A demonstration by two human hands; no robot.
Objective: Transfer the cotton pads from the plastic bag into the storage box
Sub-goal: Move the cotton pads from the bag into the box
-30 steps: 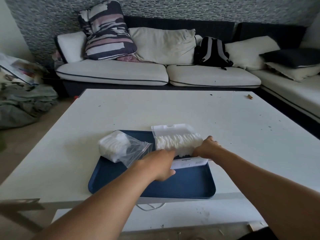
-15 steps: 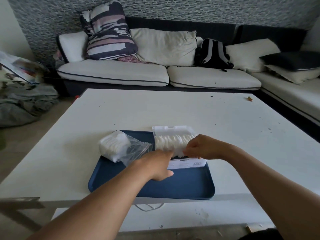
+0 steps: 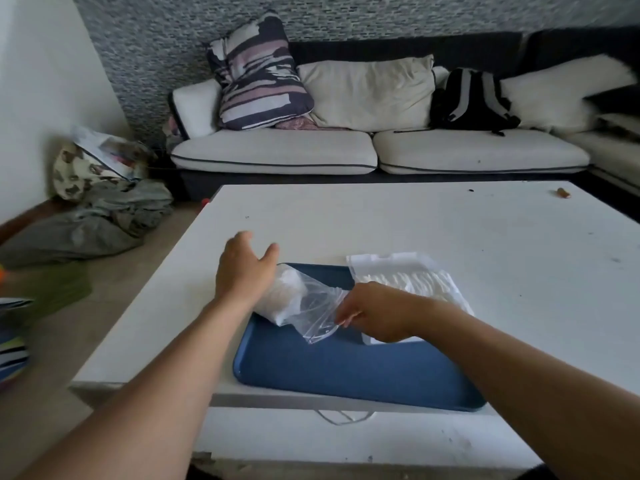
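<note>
While the right hand (image 3: 375, 315) pinches the open mouth of the plastic bag (image 3: 313, 315), the left hand (image 3: 244, 268) hovers over its far end, fingers relaxed, gripping nothing. Bag is clear, crinkled, lying on the blue tray (image 3: 346, 370), white cotton pads (image 3: 289, 294) bunched inside. Storage box (image 3: 401, 275) just right, translucent white, holding a packed row of pads.

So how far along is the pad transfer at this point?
Partly done. The storage box on the blue tray already holds a row of cotton pads. In hand: the right hand pinches the open end of the plastic bag, while the left hand hovers open over its far end. Left: a clump of pads remains in the bag.
</note>
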